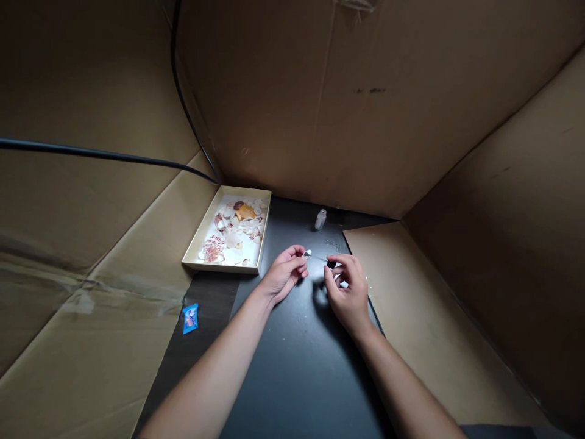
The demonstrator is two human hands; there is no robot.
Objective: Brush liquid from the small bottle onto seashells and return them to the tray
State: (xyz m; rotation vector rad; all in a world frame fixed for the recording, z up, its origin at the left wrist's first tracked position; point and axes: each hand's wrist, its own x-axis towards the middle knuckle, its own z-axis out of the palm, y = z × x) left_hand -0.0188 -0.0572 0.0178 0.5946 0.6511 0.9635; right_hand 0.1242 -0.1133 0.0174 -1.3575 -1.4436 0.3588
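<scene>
In the middle of the view, my left hand (287,273) pinches a small white piece (308,252) between thumb and fingertips; it may be a shell, but it is too small to be sure. My right hand (351,294) is closed on a black cap (331,264) with a thin, pale stem. The stem points left, and its tip meets or nearly meets the white piece. Beyond both hands, a small clear bottle (320,219) with whitish contents stands on the dark table, no cap on it.
A shallow cream box (194,266) of seashells (234,239) sits at the left back. A blue wrapped packet (191,319) lies nearer me. Cardboard walls (292,110) enclose the table, and a cardboard sheet (425,323) covers its right side. A black cable (114,157) hangs at left.
</scene>
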